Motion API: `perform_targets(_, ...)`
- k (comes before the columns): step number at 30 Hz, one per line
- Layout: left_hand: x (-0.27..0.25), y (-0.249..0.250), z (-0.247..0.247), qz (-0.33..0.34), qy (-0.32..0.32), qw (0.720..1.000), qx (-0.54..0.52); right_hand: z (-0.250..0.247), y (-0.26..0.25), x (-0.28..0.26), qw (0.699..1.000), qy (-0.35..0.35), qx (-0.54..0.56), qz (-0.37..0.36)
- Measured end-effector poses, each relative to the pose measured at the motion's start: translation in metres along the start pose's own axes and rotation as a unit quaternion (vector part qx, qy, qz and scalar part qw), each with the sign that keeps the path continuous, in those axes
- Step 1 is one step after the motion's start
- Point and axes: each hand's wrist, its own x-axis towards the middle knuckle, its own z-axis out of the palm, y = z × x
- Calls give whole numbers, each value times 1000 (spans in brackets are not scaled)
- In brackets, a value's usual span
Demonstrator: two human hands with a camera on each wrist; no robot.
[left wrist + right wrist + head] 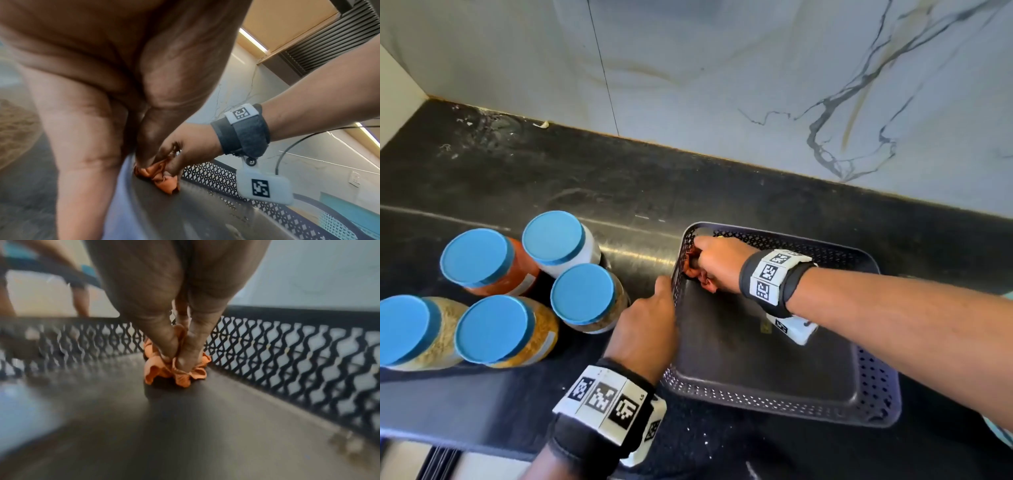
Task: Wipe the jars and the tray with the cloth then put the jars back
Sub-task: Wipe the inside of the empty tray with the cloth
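Note:
A black tray (876, 394) with perforated walls lies on the dark counter. My right hand (700, 262) is inside its far left corner, pinching a bunched orange cloth (693, 272) and pressing it onto the tray floor against the wall. In the right wrist view the fingers (185, 350) bear down on the cloth (162, 373) beside the mesh wall (287, 353). My left hand (664, 294) grips the tray's left rim, thumb over the edge. Several jars with blue lids stand on the counter left of the tray, the nearest (583, 293) close to my left hand.
The jars cluster together at the left, one with orange contents (476, 257) and one white (553, 236). A marble wall (722, 85) runs behind the counter. The counter's front edge (482, 445) lies just below my left wrist.

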Motion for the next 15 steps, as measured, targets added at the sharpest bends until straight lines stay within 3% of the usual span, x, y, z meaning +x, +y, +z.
perform_targets(1,-1,0,2,-1,2,1000,10,11,-5,-3,998,25,-3,-59)
perform_targets(3,-2,2,4,-2,2,1000,31,28,-25,-23,990,32,82,-107)
perform_targets(4,-3,2,5,-4,0,999,38,30,-35,-32,984,28,49,-170)
perform_targets(5,-3,4,5,-6,0,999,46,34,-44,-38,978,10,-20,-205)
perform_targets(6,-3,4,4,-8,1,998,55,36,-49,-42,975,-12,-21,-222)
perform_targets(8,-4,5,2,-6,1,998,55,35,-51,-40,988,-49,44,-141)
perform_targets(10,-5,5,2,0,-6,999,45,28,-45,-30,987,-31,149,-42)
perform_targets(15,-5,2,3,-4,-4,999,37,2,-2,-9,972,23,224,72)
